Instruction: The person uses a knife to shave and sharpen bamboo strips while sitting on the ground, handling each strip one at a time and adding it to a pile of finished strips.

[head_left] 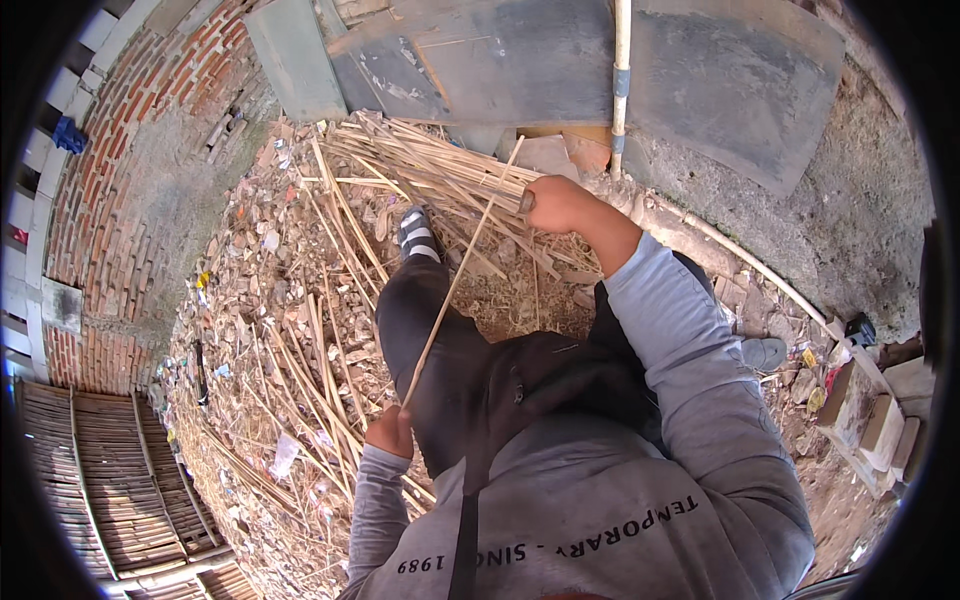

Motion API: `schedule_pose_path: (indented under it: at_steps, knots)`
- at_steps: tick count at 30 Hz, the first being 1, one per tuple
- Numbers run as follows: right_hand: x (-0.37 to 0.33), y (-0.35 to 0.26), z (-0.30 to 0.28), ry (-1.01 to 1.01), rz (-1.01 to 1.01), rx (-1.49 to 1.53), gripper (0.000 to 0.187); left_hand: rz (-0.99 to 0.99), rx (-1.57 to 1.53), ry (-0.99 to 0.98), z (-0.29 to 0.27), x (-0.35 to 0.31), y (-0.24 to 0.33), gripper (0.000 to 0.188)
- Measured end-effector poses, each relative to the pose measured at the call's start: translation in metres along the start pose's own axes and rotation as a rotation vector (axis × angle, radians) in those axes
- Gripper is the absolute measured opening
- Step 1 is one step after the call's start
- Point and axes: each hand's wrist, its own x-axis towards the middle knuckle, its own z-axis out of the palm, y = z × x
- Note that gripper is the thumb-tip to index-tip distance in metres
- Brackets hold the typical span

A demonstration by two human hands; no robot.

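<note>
My left hand (391, 432) is closed around the lower end of a long, thin bamboo strip (445, 310). The strip slants up and away to the right, across my dark trouser leg, and its far tip stands past my right hand. My right hand (560, 204) is a fist at the far right of the strip, gripping a brown-handled tool (526, 202). A short brown end of that tool sticks out on the strip's side; I cannot make out its blade against the sticks behind. Beyond the strip lies a pile of split bamboo strips (440, 155).
More bamboo strips (325, 370) lie on the rubble-strewn ground to the left. Grey panels (480, 70) and a white pipe (621, 90) stand at the far side. A brick wall (120, 210) rises at left, a bamboo slat panel (120, 470) below it. Wooden blocks (880, 430) sit at right.
</note>
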Motion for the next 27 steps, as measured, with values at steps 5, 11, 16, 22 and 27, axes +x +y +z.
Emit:
schedule_pose_path:
  at_steps: [5,11,16,22,27]
  knots:
    - [-0.002,0.000,0.004,0.093,-0.031,-0.032,0.036,-0.054,-0.026,-0.035,-0.009,-0.005,0.004,0.028]
    - [-0.026,-0.032,0.001,0.020,-0.215,-0.074,0.036,-0.103,-0.081,-0.067,-0.007,-0.003,0.006,0.031]
    - [-0.030,-0.041,-0.008,0.048,-0.215,-0.173,0.036,-0.079,-0.038,0.060,-0.010,-0.005,0.021,0.028]
    - [-0.026,-0.041,0.006,0.026,-0.279,-0.130,0.033,-0.066,-0.013,0.059,-0.007,0.000,0.023,0.030]
    - [-0.022,-0.034,0.020,-0.066,-0.283,-0.074,0.030,-0.084,0.050,0.058,-0.003,0.006,0.026,0.033]
